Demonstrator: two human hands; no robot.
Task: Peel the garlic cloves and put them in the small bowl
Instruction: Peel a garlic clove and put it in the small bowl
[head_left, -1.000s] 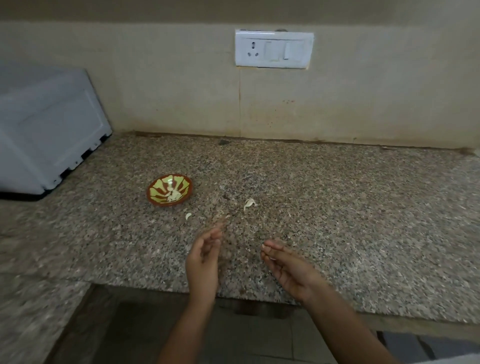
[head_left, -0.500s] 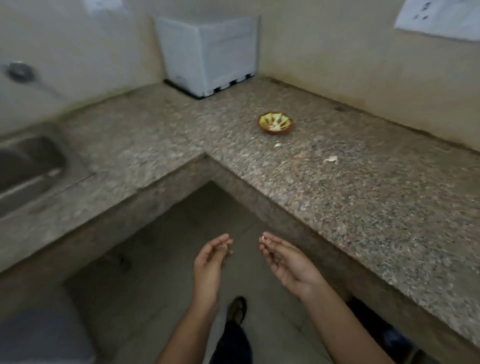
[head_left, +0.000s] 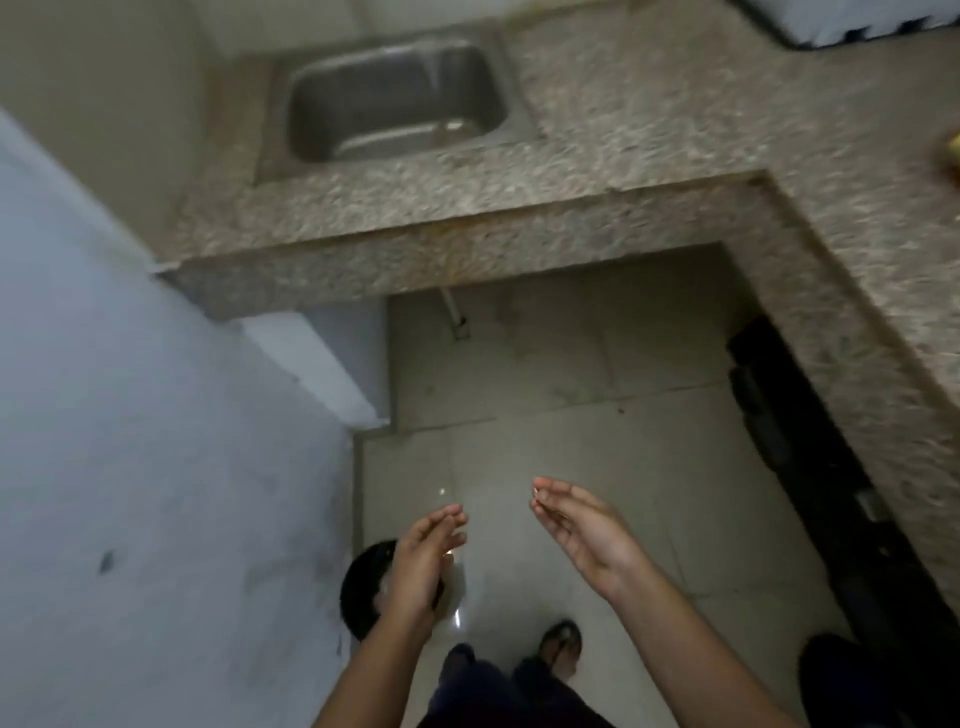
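Left hand (head_left: 421, 561) and right hand (head_left: 582, 535) over floor (head_left: 571, 415), off the counter (head_left: 519, 208).
Apart, palms facing, fingers relaxed, nothing gripped.

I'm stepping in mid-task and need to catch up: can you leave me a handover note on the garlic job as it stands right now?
Left hand: open, holds nothing.
Right hand: open; a speck at its fingertips is too small to identify.
Both hands hang over the floor, away from the counter.
Small bowl: only a blurred sliver at the right edge of the view, on the counter; its contents are unseen. No garlic cloves are in view.
Done: cannot tell from this view.
Left: probably go to the bowl and check for unpeeled cloves.
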